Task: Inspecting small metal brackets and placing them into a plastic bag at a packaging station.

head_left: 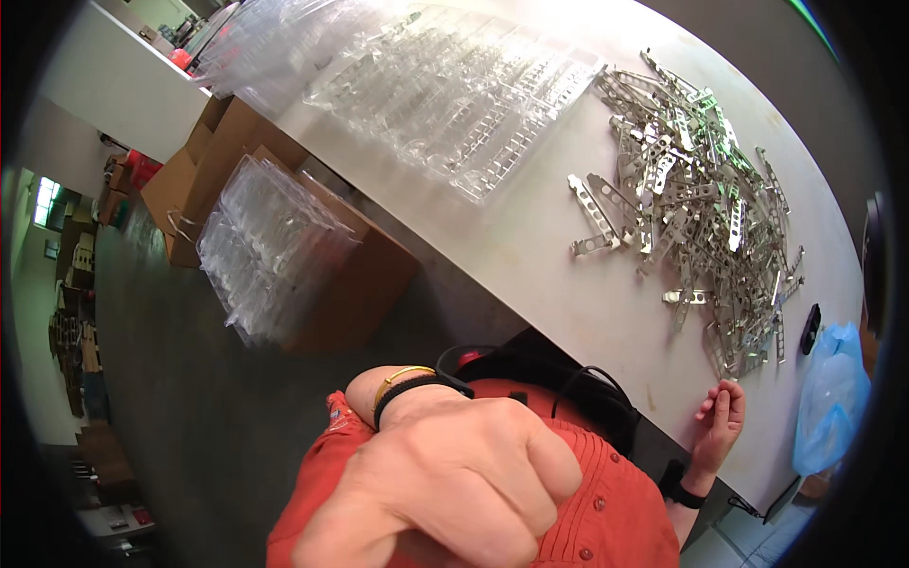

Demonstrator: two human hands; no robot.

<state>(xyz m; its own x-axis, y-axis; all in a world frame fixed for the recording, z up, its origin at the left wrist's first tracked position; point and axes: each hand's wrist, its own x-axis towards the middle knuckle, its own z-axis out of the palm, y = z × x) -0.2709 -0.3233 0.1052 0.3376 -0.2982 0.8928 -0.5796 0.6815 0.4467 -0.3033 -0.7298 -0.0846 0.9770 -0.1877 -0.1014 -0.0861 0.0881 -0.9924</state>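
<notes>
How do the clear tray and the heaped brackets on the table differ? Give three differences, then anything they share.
Material: the tray is see-through plastic, while the brackets are silvery metal.
Form: the tray is a broad, moulded sheet with rows; the brackets are many narrow strips, some with visible holes.
Pose: the tray lies flat, whereas the brackets are jumbled, pointing many ways.
Shared: both rest on the pale table and shine where light catches them.

Left hand (454, 464) knuckles-up, right hand (723, 424) curled
</notes>
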